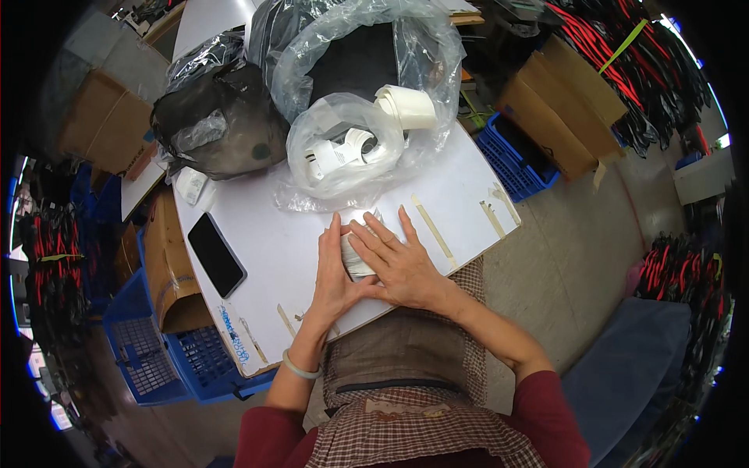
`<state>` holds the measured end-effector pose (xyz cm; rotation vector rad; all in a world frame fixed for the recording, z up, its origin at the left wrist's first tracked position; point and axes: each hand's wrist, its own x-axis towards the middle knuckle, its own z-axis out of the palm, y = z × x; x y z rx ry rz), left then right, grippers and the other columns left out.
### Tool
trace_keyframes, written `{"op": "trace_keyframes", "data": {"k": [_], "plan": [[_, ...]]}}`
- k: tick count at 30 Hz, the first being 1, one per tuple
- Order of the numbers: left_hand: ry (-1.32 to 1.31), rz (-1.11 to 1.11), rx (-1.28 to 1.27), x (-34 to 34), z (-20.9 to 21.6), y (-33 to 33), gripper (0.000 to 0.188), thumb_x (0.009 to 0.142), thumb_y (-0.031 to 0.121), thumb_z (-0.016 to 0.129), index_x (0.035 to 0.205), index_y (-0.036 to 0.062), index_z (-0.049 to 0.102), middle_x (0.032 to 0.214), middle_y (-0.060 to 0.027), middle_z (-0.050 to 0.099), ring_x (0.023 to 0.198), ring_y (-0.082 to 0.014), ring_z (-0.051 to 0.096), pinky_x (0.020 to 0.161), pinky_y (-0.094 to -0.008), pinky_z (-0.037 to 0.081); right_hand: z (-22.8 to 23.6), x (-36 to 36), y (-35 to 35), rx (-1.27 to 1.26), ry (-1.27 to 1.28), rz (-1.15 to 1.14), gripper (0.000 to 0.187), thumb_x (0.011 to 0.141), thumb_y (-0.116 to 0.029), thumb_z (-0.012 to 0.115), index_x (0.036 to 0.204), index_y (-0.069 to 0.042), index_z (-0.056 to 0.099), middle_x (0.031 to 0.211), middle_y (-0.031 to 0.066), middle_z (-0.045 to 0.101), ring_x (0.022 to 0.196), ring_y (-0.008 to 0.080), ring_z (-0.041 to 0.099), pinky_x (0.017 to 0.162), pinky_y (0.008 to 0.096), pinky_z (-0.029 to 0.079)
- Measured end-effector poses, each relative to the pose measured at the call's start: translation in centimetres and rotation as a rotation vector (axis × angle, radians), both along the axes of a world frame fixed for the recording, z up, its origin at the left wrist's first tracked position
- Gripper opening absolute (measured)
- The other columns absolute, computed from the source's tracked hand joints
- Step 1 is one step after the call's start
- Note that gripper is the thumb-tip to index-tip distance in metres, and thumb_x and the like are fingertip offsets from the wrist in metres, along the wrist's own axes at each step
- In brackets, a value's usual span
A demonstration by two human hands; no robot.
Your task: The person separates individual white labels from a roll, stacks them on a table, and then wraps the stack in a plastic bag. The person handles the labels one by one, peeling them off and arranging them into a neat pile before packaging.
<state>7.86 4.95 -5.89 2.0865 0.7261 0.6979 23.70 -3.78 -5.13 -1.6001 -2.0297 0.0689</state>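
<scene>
A small stack of white slips (356,263) stands on the white tabletop near its front edge, cupped between both hands. My left hand (334,274) presses along its left side, thumb reaching toward the right hand. Over the top and right side lie the fingers of my right hand (404,271), which hide much of the stack. Just beyond the fingertips, a clear plastic bag (300,148) sits open, with curled white strips and a printed white label (334,158) inside. A roll of off-white material (407,108) rests at the bag's far right.
To the left lies a black phone (217,255). A dark plastic-wrapped bundle (218,129) and a large clear bag (429,39) crowd the table's far side. Blue crates (152,351) and cardboard boxes (558,113) flank the table; black and red cables hang at right.
</scene>
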Motion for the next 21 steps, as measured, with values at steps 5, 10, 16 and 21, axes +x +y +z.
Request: {"op": "trace_keyframes", "data": {"k": [5, 10, 16, 21], "plan": [[0.01, 0.03, 0.087, 0.4, -0.1, -0.3, 0.117, 0.062, 0.009, 0.087, 0.155, -0.0023, 0.016, 0.139, -0.023, 0.044, 0.125, -0.0394, 0.045, 0.106, -0.0463, 0.039, -0.5, 0.0, -0.3, -0.014, 0.007, 0.007, 0.086, 0.086, -0.061, 0.061, 0.146, -0.001, 0.044, 0.155, 0.0144, 0.039, 0.149, 0.032, 0.027, 0.119, 0.0632, 0.01], [0.001, 0.072, 0.062, 0.6, -0.8, -0.6, 0.116, 0.065, 0.013, 0.087, 0.154, -0.0036, 0.015, 0.142, -0.0258, 0.04, 0.13, -0.0409, 0.041, 0.109, -0.0471, 0.036, -1.3, 1.8, -0.5, 0.035, 0.917, -0.114, 0.086, 0.097, -0.054, 0.053, 0.152, 0.006, 0.024, 0.16, 0.0231, 0.025, 0.15, 0.0353, 0.023, 0.121, 0.0493, 0.015], [0.024, 0.129, 0.187, 2.5, -0.4, -1.8, 0.119, 0.063, 0.015, 0.09, 0.153, -0.006, 0.015, 0.142, -0.0277, 0.039, 0.132, -0.0435, 0.038, 0.11, -0.0491, 0.034, -3.2, -1.0, -0.9, 0.044, 1.117, -0.149, 0.086, 0.102, -0.052, 0.044, 0.154, 0.008, 0.012, 0.16, 0.0287, 0.019, 0.149, 0.0376, 0.02, 0.121, 0.044, 0.017], [0.032, 0.105, 0.09, 1.7, -0.5, -1.3, 0.126, 0.058, 0.017, 0.094, 0.153, -0.0053, 0.015, 0.139, -0.0264, 0.041, 0.128, -0.0429, 0.04, 0.108, -0.0487, 0.036, -2.3, 0.2, 0.0, 0.07, 1.248, -0.134, 0.084, 0.104, -0.052, 0.038, 0.155, 0.008, 0.01, 0.159, 0.0287, 0.02, 0.15, 0.0366, 0.02, 0.122, 0.0436, 0.016]]}}
